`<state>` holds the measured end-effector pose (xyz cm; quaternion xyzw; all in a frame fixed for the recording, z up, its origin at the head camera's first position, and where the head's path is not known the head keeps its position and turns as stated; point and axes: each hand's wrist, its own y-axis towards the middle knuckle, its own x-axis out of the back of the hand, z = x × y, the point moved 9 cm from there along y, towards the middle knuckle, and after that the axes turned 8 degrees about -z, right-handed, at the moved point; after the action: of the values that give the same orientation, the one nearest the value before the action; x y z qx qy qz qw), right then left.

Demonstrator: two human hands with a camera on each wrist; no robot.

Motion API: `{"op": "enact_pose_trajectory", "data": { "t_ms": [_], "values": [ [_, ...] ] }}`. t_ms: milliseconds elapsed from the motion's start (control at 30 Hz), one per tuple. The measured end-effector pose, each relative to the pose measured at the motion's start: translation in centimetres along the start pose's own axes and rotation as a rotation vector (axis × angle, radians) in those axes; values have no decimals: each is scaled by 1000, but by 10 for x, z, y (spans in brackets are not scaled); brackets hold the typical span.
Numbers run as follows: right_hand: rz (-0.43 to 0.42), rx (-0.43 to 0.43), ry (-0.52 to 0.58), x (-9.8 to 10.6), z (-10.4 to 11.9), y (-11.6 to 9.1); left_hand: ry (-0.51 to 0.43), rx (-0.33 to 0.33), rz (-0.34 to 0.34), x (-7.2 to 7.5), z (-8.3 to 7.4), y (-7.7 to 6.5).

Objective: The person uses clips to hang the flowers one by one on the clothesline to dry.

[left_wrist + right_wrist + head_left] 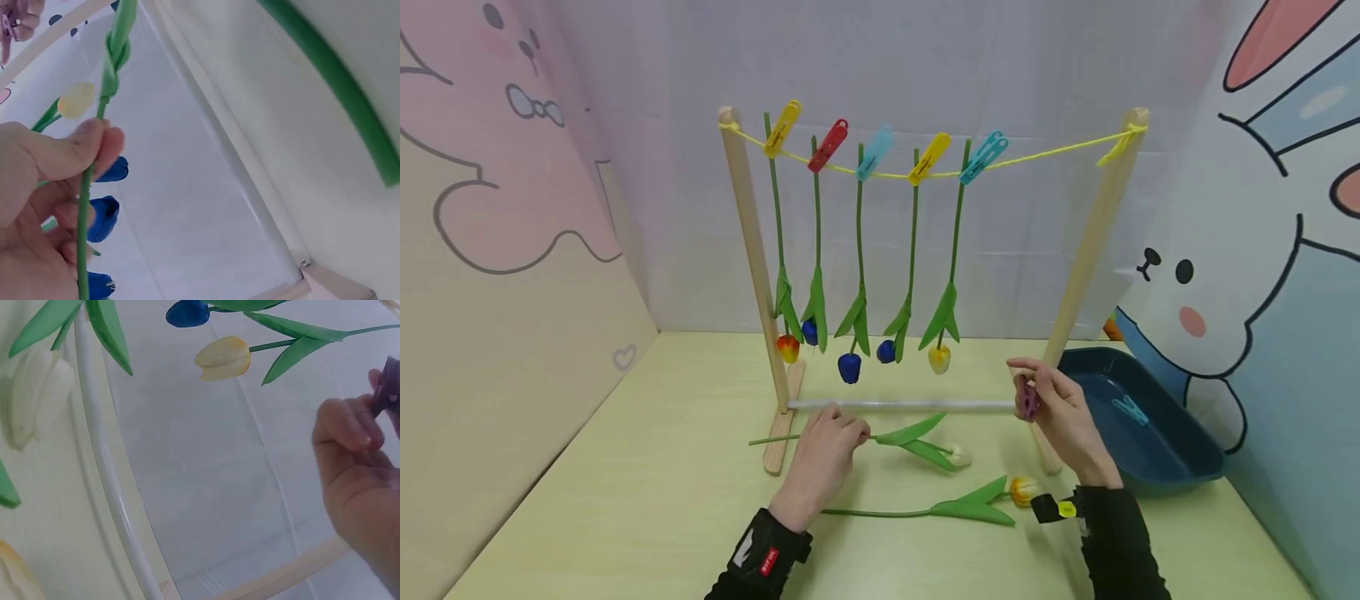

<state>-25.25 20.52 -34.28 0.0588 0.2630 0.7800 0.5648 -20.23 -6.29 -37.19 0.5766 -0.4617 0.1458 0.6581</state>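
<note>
My left hand (829,454) pinches the green stem of a white tulip (957,456) between thumb and forefinger, low over the table. In the left wrist view the stem (84,219) runs down past the curled fingers. My right hand (1063,412), near the right post, holds a purple clothespin (1027,398) at its fingertips. Several tulips hang upside down from a yellow line (1037,155) by clothespins, among them a red clothespin (828,146) and a yellow-white tulip (939,359) at the right end. A yellow-orange tulip (1024,491) lies on the table in front.
Wooden posts (1093,237) with flat feet carry the line, joined low down by a white rod (902,406). At the right stands a dark blue basin (1180,462) with a light blue clothespin (1130,409) inside. Rabbit-printed panels flank the table (625,500).
</note>
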Motion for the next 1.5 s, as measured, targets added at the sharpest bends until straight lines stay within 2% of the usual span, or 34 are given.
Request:
{"op": "enact_pose_trajectory", "data": {
  "t_ms": [133,233,300,500,667,733,800,967,1033,1233,1500],
  "values": [
    [6,57,54,-1,10,0,-52,-48,-36,8,-4,3],
    [15,46,106,-1,10,0,-70,-53,-60,14,-3,5],
    [7,34,127,-1,10,0,-50,-54,-97,18,-2,7],
    [-67,27,118,2,10,0,37,-52,-236,33,3,9],
    [-165,1,128,10,6,1,47,-48,-342,44,8,8],
    [-198,-11,132,13,4,0,12,-47,-370,47,9,8],
    [-201,-22,145,14,2,-1,-68,-33,-390,50,11,8],
    [-163,-32,151,14,-1,-1,-315,47,-440,54,20,10],
    [-146,-24,149,13,-1,0,-375,77,-462,55,24,10],
    [-133,-7,105,9,-5,2,-451,102,-541,61,30,10],
    [-252,-98,127,18,-11,3,-589,100,-594,71,36,11]
  ]
}}
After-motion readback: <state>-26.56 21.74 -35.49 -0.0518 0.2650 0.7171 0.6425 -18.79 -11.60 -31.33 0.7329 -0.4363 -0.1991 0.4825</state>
